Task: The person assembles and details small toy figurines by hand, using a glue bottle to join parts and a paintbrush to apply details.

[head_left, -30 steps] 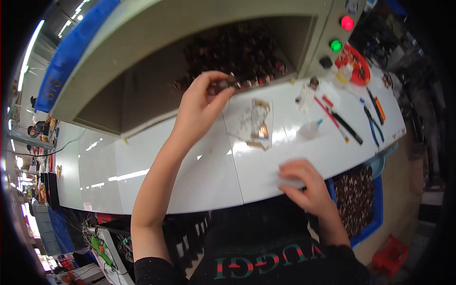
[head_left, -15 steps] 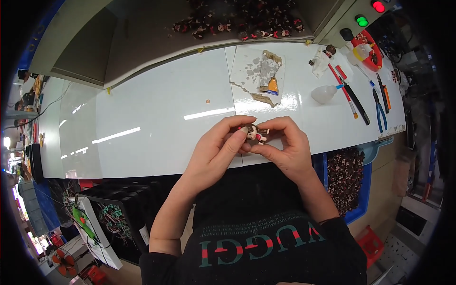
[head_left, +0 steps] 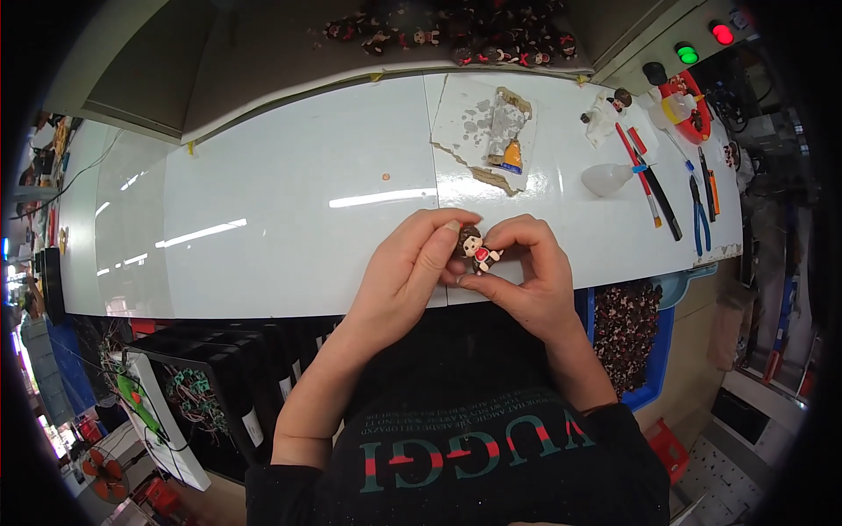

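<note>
Both hands hold one small doll figurine (head_left: 479, 249) just over the front edge of the white worktable (head_left: 289, 184). Brown hair, a pale face and a red patch on the chest mark the figurine. My left hand (head_left: 410, 263) pinches it by the head, thumb on top. Against its body and legs, the fingertips of my right hand (head_left: 532, 272) are closed. Beyond the hands lies a crumpled metal tube (head_left: 505, 127) with an orange-and-blue end, on a torn, stained sheet (head_left: 469, 162). The figurine's back is hidden by my fingers.
Many similar figurines (head_left: 500, 39) lie in the box-like recess at the back. To the right are a squeeze bottle (head_left: 607, 179), a brush (head_left: 645, 188), pliers (head_left: 699, 215) and a red basket (head_left: 697, 118). A blue bin (head_left: 653, 381) of small brown parts stands below the table's right side.
The figurine has turned in my fingers, so its face and red chest now show more plainly. Both hands stay in nearly the same place; the whole view has shifted slightly.
</note>
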A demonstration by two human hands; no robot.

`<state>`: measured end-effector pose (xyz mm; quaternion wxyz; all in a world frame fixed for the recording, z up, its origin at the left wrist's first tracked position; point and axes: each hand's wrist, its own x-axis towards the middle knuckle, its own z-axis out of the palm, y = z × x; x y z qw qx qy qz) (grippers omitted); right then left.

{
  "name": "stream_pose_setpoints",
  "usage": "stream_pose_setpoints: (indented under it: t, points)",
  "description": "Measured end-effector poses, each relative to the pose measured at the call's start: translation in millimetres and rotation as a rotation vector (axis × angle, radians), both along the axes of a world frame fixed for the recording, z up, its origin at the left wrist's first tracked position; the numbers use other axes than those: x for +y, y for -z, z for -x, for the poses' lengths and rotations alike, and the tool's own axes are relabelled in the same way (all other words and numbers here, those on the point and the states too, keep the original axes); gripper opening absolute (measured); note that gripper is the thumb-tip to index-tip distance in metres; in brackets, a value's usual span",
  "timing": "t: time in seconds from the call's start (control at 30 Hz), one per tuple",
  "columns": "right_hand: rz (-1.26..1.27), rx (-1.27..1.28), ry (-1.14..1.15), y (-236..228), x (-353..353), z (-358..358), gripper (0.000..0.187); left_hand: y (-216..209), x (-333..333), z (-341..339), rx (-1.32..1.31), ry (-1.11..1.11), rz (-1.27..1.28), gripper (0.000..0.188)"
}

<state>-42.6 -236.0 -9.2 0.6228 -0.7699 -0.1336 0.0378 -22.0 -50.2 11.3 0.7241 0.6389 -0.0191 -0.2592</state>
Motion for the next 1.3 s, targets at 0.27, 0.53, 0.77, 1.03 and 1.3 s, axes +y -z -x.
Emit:
stream_pose_setpoints:
  t: [0.27,0.53,0.77,1.03,1.3]
  points:
    - [-0.041,-0.04,0.098,3,12,1,0.039,4,7,7,-0.248,0.025,-0.054,0.039]
    - [0.069,-0.108,0.019,3,21,5,0.044,7,17,11,-0.205,0.034,-0.033,0.042]
    - [0.045,-0.148,0.091,4,35,5,0.036,6,25,16,-0.116,-0.058,0.053,0.038]
    - [0.047,-0.1,0.007,6,36,6,0.047,6,34,13,-0.079,-0.028,0.037,0.032]
    - [-0.082,-0.014,0.09,8,43,8,0.037,8,39,13,-0.065,-0.034,0.041,0.031]
